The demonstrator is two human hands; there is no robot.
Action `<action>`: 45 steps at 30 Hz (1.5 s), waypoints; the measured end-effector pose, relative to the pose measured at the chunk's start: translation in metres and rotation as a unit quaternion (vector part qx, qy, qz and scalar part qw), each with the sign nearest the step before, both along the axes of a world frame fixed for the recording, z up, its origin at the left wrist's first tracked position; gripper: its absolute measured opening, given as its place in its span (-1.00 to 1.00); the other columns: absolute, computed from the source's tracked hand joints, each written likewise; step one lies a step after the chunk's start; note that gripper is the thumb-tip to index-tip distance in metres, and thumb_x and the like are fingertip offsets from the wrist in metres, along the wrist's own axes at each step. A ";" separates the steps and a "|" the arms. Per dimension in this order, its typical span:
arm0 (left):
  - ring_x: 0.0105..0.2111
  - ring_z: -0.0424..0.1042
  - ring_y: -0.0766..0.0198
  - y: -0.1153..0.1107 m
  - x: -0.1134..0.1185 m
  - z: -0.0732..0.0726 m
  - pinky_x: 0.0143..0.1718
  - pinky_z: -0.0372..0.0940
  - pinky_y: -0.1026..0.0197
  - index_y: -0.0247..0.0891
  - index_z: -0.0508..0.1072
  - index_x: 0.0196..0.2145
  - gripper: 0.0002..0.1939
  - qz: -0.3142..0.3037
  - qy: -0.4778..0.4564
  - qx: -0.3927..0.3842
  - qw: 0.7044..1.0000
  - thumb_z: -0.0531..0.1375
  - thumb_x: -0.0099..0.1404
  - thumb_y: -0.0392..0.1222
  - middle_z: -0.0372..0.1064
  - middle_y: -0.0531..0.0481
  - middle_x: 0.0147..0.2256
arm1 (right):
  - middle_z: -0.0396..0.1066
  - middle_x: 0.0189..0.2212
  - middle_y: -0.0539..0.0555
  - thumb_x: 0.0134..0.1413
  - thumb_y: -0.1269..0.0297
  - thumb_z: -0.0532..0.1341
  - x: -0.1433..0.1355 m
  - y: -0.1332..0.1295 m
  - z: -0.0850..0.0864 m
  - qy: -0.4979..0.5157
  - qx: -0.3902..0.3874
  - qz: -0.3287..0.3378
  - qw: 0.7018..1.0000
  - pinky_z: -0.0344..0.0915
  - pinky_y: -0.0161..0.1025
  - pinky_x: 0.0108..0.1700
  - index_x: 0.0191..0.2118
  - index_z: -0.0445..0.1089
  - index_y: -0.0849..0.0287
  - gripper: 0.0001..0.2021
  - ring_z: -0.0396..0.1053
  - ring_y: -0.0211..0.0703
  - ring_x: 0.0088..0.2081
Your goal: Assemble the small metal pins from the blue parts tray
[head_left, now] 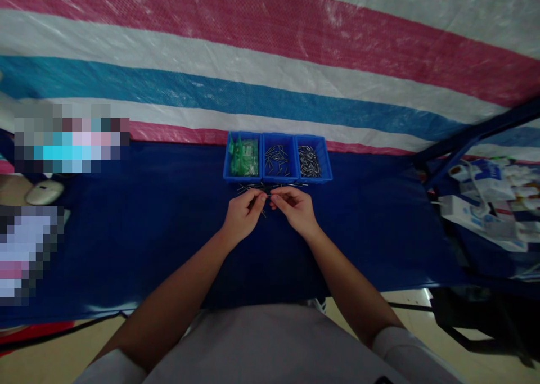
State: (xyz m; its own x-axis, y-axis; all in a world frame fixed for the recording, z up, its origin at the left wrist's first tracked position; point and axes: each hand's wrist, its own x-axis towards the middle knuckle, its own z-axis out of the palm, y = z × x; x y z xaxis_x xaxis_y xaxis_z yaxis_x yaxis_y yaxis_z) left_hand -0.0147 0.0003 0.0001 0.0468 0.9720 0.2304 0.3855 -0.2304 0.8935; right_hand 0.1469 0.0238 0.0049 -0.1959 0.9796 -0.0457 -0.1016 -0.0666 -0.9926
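Note:
My left hand [243,214] and my right hand [298,211] meet at the middle of the blue table, fingertips pinched close together. Between them is a small, thin metal piece [269,195], mostly covered by the fingers; its exact kind is too small to make out. Several slim dark metal rods [299,185] lie on the table just beyond my hands, and one more short rod [264,213] shows below the left fingertips. Behind these stand three joined blue bins. Green plastic packets [244,158] fill the left one, while short metal pins [276,158] and smaller metal pieces [309,162] lie in the others.
A striped plastic sheet [270,69] hangs behind the blue table [169,221]. At the left are a white mouse [45,193] and blurred-out screens. A white power strip [476,221] and assorted goods crowd the right side, beside a dark blue frame bar [472,131].

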 end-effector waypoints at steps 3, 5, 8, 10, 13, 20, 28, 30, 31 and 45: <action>-0.56 0.34 0.40 0.000 0.000 0.000 -0.49 0.22 0.35 -0.27 0.49 -0.28 -0.72 0.000 0.001 -0.003 1.000 0.07 0.40 -0.07 0.43 0.07 -0.50 | 0.50 -0.48 -0.01 -0.09 0.09 0.41 0.000 0.000 -0.001 0.001 0.005 0.004 1.000 0.45 -0.24 -0.31 -0.30 0.52 0.13 -0.74 0.44 -0.28 -0.46; -0.56 0.34 0.40 0.000 0.000 0.000 -0.49 0.22 0.35 -0.27 0.49 -0.29 -0.72 0.000 0.001 -0.003 1.000 0.07 0.40 -0.07 0.43 0.07 -0.50 | 0.50 -0.49 -0.01 -0.08 0.10 0.41 0.000 0.000 -0.001 0.004 0.009 0.004 1.000 0.44 -0.24 -0.31 -0.30 0.52 0.13 -0.75 0.44 -0.28 -0.46; -0.56 0.33 0.40 -0.001 0.000 0.001 -0.49 0.21 0.35 -0.28 0.49 -0.29 -0.72 0.001 0.000 -0.006 1.000 0.07 0.40 -0.07 0.42 0.07 -0.51 | 0.50 -0.48 -0.02 -0.08 0.12 0.42 0.000 0.000 -0.001 0.011 0.011 0.002 1.000 0.43 -0.26 -0.31 -0.30 0.52 0.13 -0.76 0.43 -0.29 -0.46; -0.56 0.33 0.41 -0.001 0.000 0.002 -0.49 0.21 0.35 -0.28 0.48 -0.30 -0.73 0.002 -0.001 -0.006 1.000 0.07 0.40 -0.08 0.41 0.07 -0.51 | 0.50 -0.47 -0.01 -0.09 0.11 0.42 0.000 0.000 -0.001 0.009 0.008 0.000 1.000 0.43 -0.26 -0.32 -0.31 0.52 0.13 -0.75 0.43 -0.29 -0.46; -0.56 0.33 0.40 -0.001 0.000 0.002 -0.49 0.21 0.34 -0.27 0.48 -0.30 -0.74 0.000 0.001 -0.006 1.000 0.07 0.40 -0.08 0.42 0.08 -0.52 | 0.51 -0.47 0.00 -0.11 0.08 0.43 0.000 0.000 0.001 -0.002 0.000 -0.006 1.000 0.44 -0.25 -0.32 -0.31 0.52 0.14 -0.72 0.44 -0.27 -0.45; -0.57 0.33 0.40 -0.001 0.001 0.001 -0.51 0.21 0.35 -0.26 0.48 -0.31 -0.74 -0.007 -0.001 -0.001 1.000 0.08 0.40 -0.08 0.41 0.07 -0.52 | 0.51 -0.47 0.01 -0.09 0.05 0.41 0.001 0.000 0.002 -0.007 0.001 -0.004 1.000 0.44 -0.26 -0.33 -0.31 0.52 0.12 -0.72 0.43 -0.28 -0.46; -0.55 0.35 0.39 0.000 0.000 0.000 -0.49 0.22 0.35 -0.26 0.48 -0.31 -0.74 -0.015 0.008 -0.008 1.000 0.07 0.40 -0.09 0.42 0.07 -0.50 | 0.51 -0.45 0.00 -0.08 0.06 0.41 0.001 0.001 0.001 0.000 -0.005 0.000 1.000 0.45 -0.24 -0.31 -0.31 0.52 0.12 -0.73 0.43 -0.27 -0.44; -0.54 0.35 0.38 0.001 0.000 0.000 -0.48 0.22 0.34 -0.27 0.47 -0.31 -0.74 -0.016 0.011 -0.009 1.000 0.06 0.40 -0.09 0.42 0.07 -0.50 | 0.50 -0.46 0.00 -0.08 0.07 0.41 0.001 0.001 0.001 0.004 -0.003 0.000 1.000 0.44 -0.26 -0.32 -0.31 0.52 0.12 -0.74 0.43 -0.28 -0.44; -0.54 0.35 0.38 0.001 0.000 0.000 -0.48 0.22 0.34 -0.27 0.47 -0.31 -0.73 -0.017 0.014 -0.008 1.000 0.06 0.40 -0.09 0.42 0.07 -0.50 | 0.50 -0.47 -0.01 -0.08 0.07 0.41 0.001 0.001 0.001 0.005 -0.002 -0.001 1.000 0.44 -0.26 -0.32 -0.31 0.53 0.11 -0.74 0.43 -0.28 -0.44; -0.55 0.34 0.38 0.001 0.000 -0.001 -0.51 0.20 0.35 -0.26 0.47 -0.31 -0.74 -0.018 0.014 -0.014 1.000 0.07 0.40 -0.08 0.39 0.08 -0.52 | 0.50 -0.46 -0.01 -0.05 0.08 0.39 0.002 0.001 -0.002 -0.005 0.012 0.000 1.000 0.45 -0.25 -0.32 -0.29 0.52 0.10 -0.76 0.44 -0.26 -0.42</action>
